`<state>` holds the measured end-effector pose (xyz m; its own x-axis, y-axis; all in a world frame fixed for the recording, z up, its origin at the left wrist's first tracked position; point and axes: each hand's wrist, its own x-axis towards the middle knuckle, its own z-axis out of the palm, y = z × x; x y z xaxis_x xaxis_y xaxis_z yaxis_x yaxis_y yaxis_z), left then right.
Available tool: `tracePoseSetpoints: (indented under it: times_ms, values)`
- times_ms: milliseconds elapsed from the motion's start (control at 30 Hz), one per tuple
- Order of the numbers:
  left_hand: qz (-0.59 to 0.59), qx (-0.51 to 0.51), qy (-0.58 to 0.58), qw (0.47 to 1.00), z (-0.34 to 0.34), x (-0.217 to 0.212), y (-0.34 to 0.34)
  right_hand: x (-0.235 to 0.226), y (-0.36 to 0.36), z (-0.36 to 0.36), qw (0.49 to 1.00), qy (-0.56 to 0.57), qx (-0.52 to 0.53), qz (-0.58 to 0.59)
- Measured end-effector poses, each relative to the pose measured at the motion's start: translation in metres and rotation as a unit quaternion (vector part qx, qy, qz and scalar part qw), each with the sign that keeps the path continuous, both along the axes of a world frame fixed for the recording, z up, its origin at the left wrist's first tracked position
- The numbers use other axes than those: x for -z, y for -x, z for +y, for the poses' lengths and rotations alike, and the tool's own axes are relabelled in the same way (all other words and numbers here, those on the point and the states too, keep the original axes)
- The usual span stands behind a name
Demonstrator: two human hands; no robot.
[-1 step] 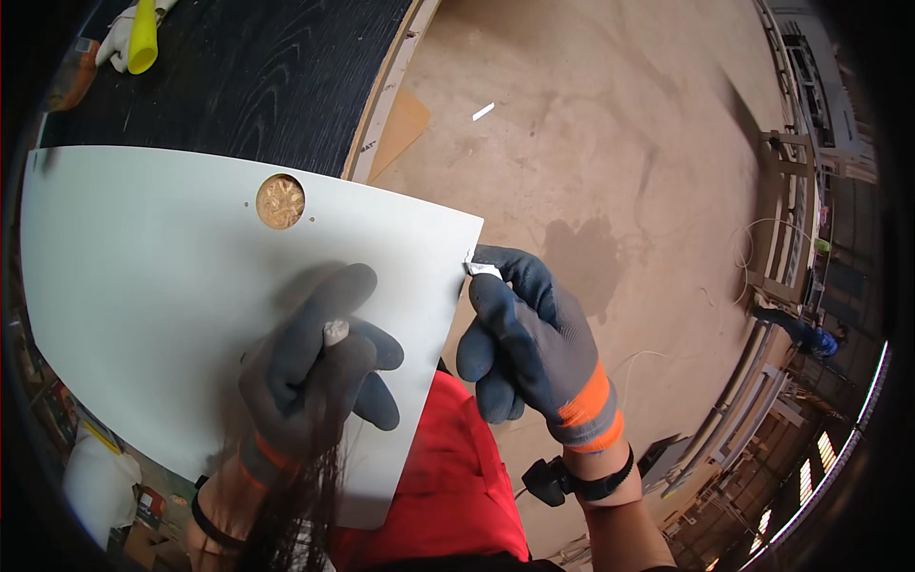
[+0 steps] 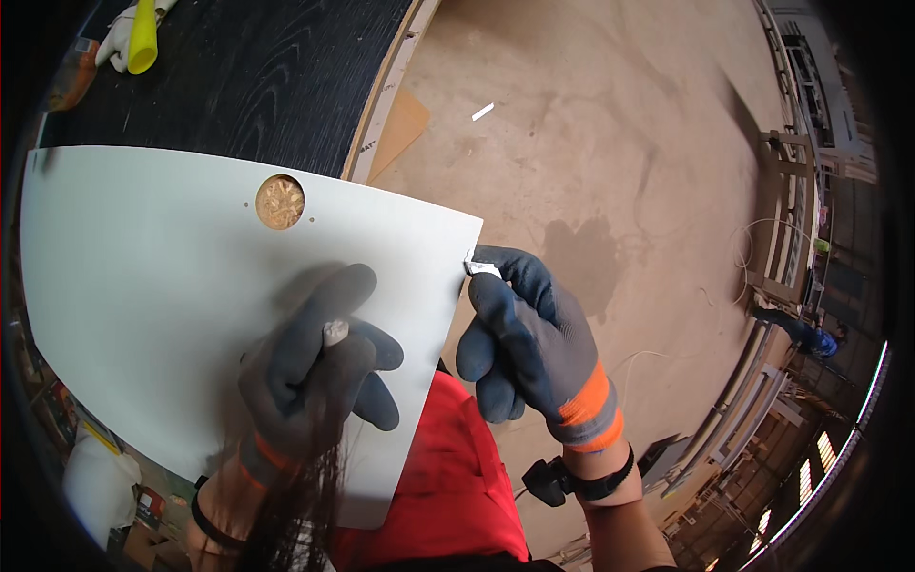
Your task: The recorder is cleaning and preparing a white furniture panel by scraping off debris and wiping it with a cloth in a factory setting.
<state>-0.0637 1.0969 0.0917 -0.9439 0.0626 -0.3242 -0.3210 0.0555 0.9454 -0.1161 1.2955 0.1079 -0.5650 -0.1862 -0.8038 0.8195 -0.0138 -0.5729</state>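
Note:
A pale panel [image 2: 143,286] with one round hole [image 2: 280,201] lies in front of me. My right hand [image 2: 529,334], in a grey-and-orange work glove, pinches a small white piece [image 2: 484,270] against the panel's right edge, just below its far corner. A chipped spot shows on the edge where the piece meets it. Over the panel's near part, my left hand [image 2: 310,357], gloved alike, holds a small whitish lump [image 2: 335,332] between thumb and fingers. What the lump is cannot be made out. Strands of hair hang across the left wrist.
Beyond the panel lies a dark wood-grain board [image 2: 257,86]. A yellow tube-shaped thing [image 2: 143,38] and a white glove [image 2: 114,43] rest at far left. A white strip [image 2: 483,112] lies on the concrete floor [image 2: 572,133]. Another person [image 2: 810,334] is far right.

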Motion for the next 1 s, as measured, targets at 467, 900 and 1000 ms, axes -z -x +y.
tracePoseSetpoints:
  times_ms: [467, 900, 1000]
  values:
    - [-0.016, -0.026, -0.015, 0.999, 0.005, -0.002, 0.0, -0.002, 0.01, 0.012, 0.997, 0.012, -0.071, -0.031]
    - [-0.016, -0.008, -0.003, 1.0, 0.003, -0.004, 0.002, 0.005, 0.0, 0.009, 0.999, 0.036, -0.001, -0.003]
    - [0.001, 0.009, 0.01, 1.0, 0.002, -0.003, 0.003, 0.016, -0.008, 0.016, 0.996, 0.063, -0.016, 0.054]
